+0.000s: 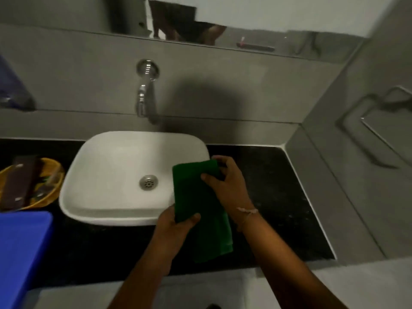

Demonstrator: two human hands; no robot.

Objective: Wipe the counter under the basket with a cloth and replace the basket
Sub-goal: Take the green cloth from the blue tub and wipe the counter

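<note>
A folded green cloth hangs in the air over the right rim of the white sink, held by both hands. My left hand pinches its lower left edge. My right hand grips its upper right corner. A yellow basket with dark items inside stands on the black counter at the far left, beside the sink. The counter stretch to the right of the sink is bare black stone.
A white basin with a metal drain fills the counter's middle, under a chrome wall tap. A blue box stands at the front left. A grey tiled wall with a metal rail closes the right side.
</note>
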